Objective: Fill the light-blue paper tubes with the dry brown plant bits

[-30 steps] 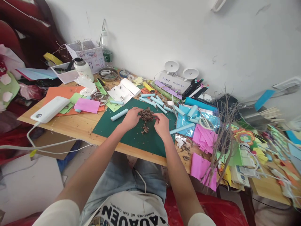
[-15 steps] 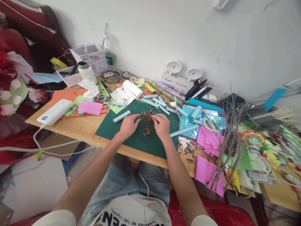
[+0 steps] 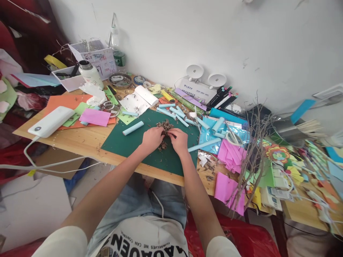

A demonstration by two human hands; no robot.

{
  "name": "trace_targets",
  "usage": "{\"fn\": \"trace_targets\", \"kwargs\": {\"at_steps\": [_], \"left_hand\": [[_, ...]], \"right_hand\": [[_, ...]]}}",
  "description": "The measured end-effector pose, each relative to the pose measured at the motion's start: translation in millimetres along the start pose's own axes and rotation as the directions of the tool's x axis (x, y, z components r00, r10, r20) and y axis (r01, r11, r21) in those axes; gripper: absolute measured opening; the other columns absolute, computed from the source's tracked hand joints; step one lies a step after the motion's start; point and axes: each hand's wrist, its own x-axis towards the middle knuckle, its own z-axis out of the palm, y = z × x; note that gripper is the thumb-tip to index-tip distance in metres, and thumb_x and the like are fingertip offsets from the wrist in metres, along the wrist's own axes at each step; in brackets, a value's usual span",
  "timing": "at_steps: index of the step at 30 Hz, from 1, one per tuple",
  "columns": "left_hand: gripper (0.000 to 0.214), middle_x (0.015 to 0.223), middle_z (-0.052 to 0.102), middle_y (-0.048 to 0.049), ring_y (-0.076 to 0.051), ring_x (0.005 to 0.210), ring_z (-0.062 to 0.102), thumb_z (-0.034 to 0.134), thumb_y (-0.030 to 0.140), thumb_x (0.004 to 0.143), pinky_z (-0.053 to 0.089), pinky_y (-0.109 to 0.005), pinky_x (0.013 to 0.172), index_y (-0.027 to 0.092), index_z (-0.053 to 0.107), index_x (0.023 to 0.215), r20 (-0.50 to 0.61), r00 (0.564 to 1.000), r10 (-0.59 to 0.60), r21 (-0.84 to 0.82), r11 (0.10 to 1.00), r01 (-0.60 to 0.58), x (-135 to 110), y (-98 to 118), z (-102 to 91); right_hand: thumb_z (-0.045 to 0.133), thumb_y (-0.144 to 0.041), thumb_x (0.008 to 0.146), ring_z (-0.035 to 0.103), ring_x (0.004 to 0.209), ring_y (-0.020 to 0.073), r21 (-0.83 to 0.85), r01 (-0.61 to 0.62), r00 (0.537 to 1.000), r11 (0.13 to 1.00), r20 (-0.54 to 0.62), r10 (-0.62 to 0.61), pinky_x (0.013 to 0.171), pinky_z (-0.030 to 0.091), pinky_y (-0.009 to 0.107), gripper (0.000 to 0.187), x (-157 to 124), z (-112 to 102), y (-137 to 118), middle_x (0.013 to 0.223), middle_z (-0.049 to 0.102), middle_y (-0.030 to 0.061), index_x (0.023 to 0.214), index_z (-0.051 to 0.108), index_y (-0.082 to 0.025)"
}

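A small heap of dried brown plant bits lies on the dark green mat. My left hand is at the heap's near left edge, fingers curled in and pinched on some of the bits. From the right, my right hand meets it, thumb and fingers closed on bits too. The fingertips nearly touch, and the hands partly cover a smaller clump below the heap. Left of my left hand, a pale blue paper tube rests on the mat.
More pale blue tubes are scattered behind the mat. Pink crepe paper, scissors and upright dry twigs crowd the right. A white power bank with a cable lies left, near an open white bottle. A router stands against the wall.
My hands have come together over the heap's near side; before, they were apart on either side of it. The whole view has shifted slightly.
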Motion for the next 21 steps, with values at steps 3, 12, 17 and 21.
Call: {"fn": "trace_targets", "kwargs": {"at_steps": [3,12,17,21], "left_hand": [[0.017,0.099,0.07,-0.0085,-0.024,0.088,0.065,0.052,0.025,0.089,0.046,-0.029,0.065,0.022,0.067,0.096,0.003,1.0,0.023,0.001,1.0,-0.023,1,-3,0.3],[0.023,0.097,0.067,-0.0093,-0.024,0.091,0.063,0.048,0.024,0.092,0.048,-0.03,0.071,0.023,0.062,0.11,-0.036,0.999,0.03,-0.053,0.998,-0.032,-3,-9,1.8],[0.024,0.097,0.069,-0.0082,-0.023,0.091,0.064,0.051,0.026,0.091,0.05,-0.033,0.079,0.023,0.064,0.111,-0.063,0.996,0.058,-0.164,0.984,-0.068,-5,-15,6.1],[0.024,0.101,0.074,-0.0049,-0.022,0.093,0.067,0.054,0.031,0.09,0.052,-0.034,0.087,0.024,0.072,0.104,-0.123,0.99,0.071,-0.428,0.896,-0.117,-4,-20,11.7]], "right_hand": [[0.054,-0.018,0.088,0.066,0.094,0.0184,-0.044,0.044,0.999,0.998,0.021,-0.043,0.091,0.051,0.032,0.021,-2,1,3,0.101,0.071,0.0066,0.093,0.075,-0.021],[0.052,-0.017,0.089,0.063,0.089,0.0206,-0.158,0.039,0.993,0.987,0.116,-0.021,0.085,0.051,0.034,0.039,-6,-1,1,0.095,0.07,0.0056,0.125,0.064,-0.025],[0.053,-0.019,0.09,0.063,0.092,0.0203,-0.107,0.048,0.994,0.993,0.099,-0.037,0.088,0.05,0.033,0.023,-5,1,-1,0.096,0.071,0.006,0.098,0.074,-0.023],[0.055,-0.023,0.09,0.063,0.092,0.0193,-0.046,0.023,0.999,0.999,-0.036,-0.024,0.088,0.051,0.033,0.02,-5,4,-6,0.095,0.069,0.0055,0.093,0.075,-0.024]]}}
